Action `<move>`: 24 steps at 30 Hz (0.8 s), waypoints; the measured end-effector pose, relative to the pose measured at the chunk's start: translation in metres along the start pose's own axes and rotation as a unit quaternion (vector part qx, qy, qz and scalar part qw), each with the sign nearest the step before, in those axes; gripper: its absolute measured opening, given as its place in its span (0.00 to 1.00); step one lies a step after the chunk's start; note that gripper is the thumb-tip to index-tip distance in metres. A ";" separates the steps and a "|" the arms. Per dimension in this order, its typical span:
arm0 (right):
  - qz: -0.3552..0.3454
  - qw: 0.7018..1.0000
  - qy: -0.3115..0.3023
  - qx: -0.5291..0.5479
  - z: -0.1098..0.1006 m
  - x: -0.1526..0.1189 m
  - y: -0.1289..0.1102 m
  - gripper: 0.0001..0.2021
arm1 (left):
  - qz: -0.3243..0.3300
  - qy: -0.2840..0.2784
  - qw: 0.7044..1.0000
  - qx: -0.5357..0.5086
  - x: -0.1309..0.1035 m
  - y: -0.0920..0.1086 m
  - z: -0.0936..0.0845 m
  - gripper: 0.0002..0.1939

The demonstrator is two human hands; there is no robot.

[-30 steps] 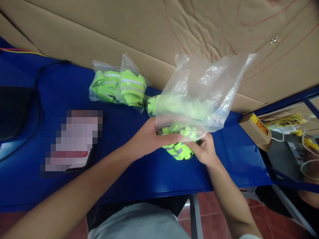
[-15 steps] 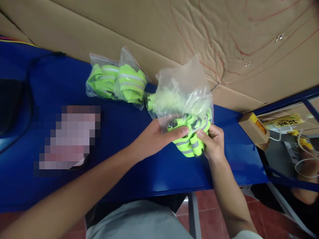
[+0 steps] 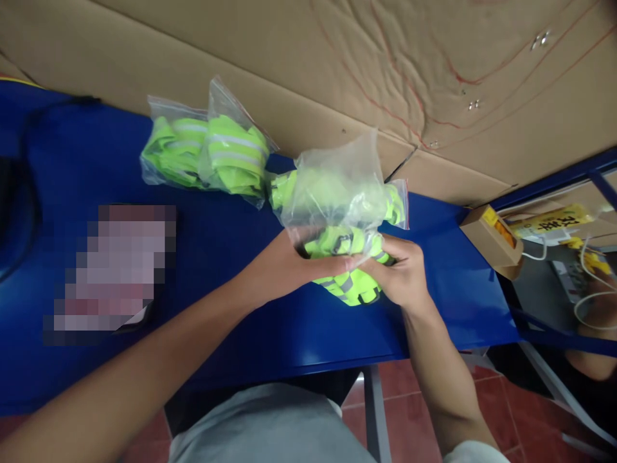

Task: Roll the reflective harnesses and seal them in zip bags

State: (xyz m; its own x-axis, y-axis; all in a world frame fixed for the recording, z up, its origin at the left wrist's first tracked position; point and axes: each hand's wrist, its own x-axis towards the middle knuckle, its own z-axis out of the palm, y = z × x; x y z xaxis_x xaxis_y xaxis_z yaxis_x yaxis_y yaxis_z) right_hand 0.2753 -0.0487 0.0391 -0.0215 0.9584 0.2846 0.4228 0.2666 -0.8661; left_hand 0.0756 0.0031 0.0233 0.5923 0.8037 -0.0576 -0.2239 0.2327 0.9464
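Head view: gripping a folded green reflective strap [image 3: 349, 283] from both sides, left hand [image 3: 284, 267] and right hand [image 3: 402, 276] closing fingers around it, over the blue worktop [image 3: 289, 328]. Feeding into a clear plastic bag [image 3: 337, 186] just above the strap. Lying beyond the strap, left: two filled bags [image 3: 207, 154] against cardboard [image 3: 308, 58].

A pixelated patch [image 3: 108, 267] covers something flat lying on the blue worktop [image 3: 270, 321], so what it is cannot be told. The folded green strap [image 3: 349, 286] is half hidden behind the left hand [image 3: 282, 267] and right hand [image 3: 402, 276], and the clear bag [image 3: 337, 193] veils its upper part. A dark object [image 3: 12, 212] is cut off by the left edge.
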 end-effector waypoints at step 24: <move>-0.257 0.905 -0.033 -0.338 0.012 -0.004 0.005 0.40 | -0.084 0.141 0.966 -0.202 0.002 -0.009 0.012 0.23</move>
State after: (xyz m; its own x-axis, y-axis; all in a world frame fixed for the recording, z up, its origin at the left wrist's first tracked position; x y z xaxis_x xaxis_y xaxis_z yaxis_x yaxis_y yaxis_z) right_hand 0.2667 -0.0502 0.0286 -0.4177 0.7359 0.5330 0.7988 0.5769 -0.1706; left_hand 0.0884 -0.0042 0.0183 0.4242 0.8403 -0.3376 -0.4601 0.5211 0.7188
